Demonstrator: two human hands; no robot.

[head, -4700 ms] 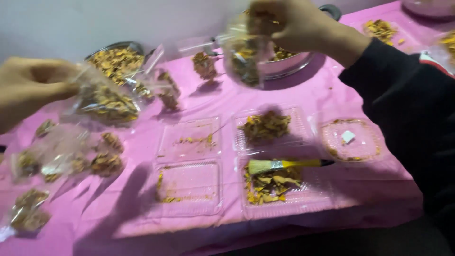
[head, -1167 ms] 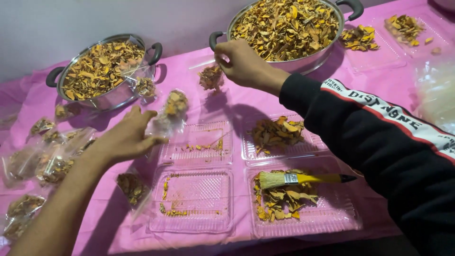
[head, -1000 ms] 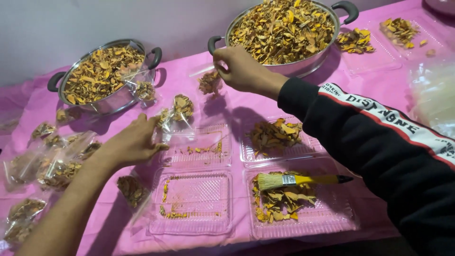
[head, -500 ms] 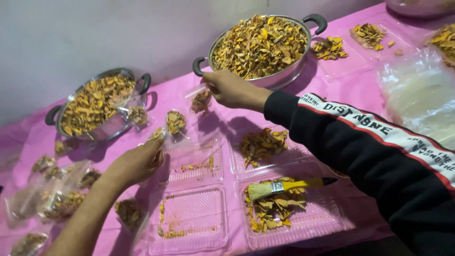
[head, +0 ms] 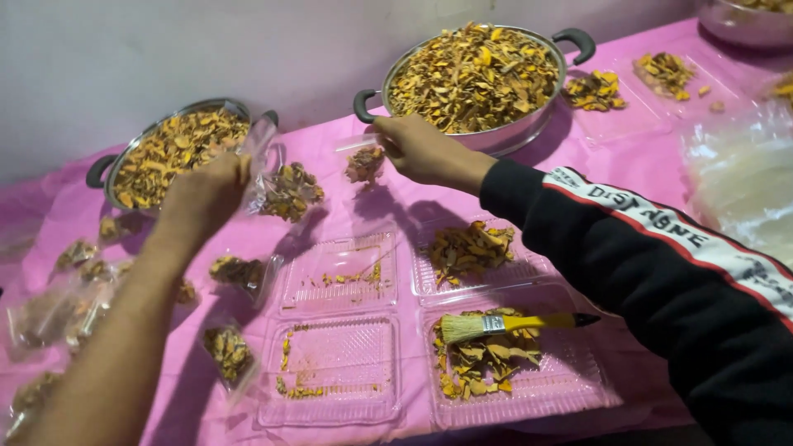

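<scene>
Your left hand (head: 202, 186) is gripping a filled clear bag (head: 285, 188) at ten o'clock; your right hand (head: 421, 149) is pinching a smaller bag (head: 364, 162) at twelve.

Clear filled pouches (head: 285, 192) and open clamshell trays (head: 337, 272) on pink cloth.

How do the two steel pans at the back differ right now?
The right pan looks larger and is heaped with yellow-orange chips; the left pan looks smaller and is filled lower. The left hand is at the left pan's rim; the right hand is beside the right pan. Both have dark handles.
</scene>
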